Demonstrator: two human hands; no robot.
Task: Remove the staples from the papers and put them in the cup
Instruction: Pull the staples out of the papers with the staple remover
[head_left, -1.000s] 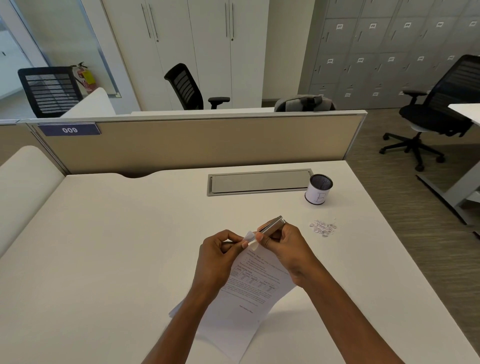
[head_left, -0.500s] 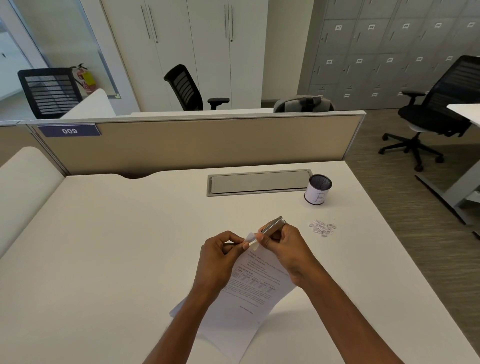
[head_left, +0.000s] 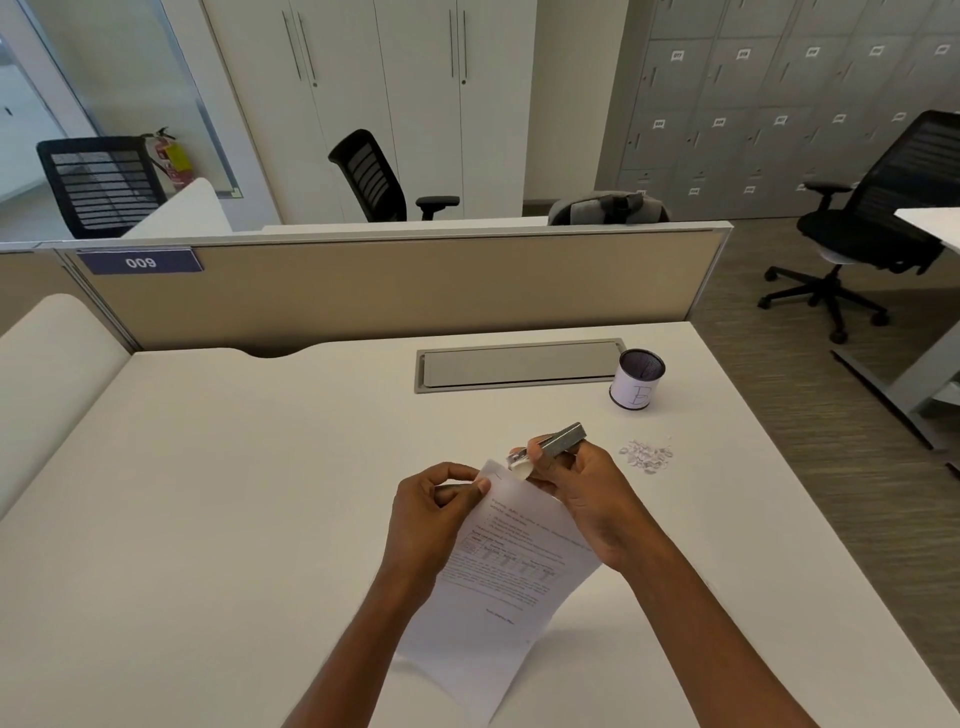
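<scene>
Printed white papers (head_left: 511, 566) are lifted off the desk in front of me. My left hand (head_left: 434, 512) pinches their top left corner between thumb and fingers. My right hand (head_left: 582, 493) grips a grey metal stapler-like tool (head_left: 553, 444), whose white tip sits just above the papers' top edge. A small pile of removed staples (head_left: 647, 456) lies on the desk right of my right hand. Farther back right stands the cup (head_left: 636, 380), a dark mesh pot wrapped in white paper with a letter on it.
A grey cable flap (head_left: 519, 364) is set into the white desk (head_left: 208, 493) behind my hands. A beige partition (head_left: 415, 286) closes the desk's far side. The desk's right edge drops to carpet, where a black office chair (head_left: 857, 234) stands.
The tool's tip has lifted off the papers' corner and moved slightly up and right. The corner now shows flat beside my left thumb.
</scene>
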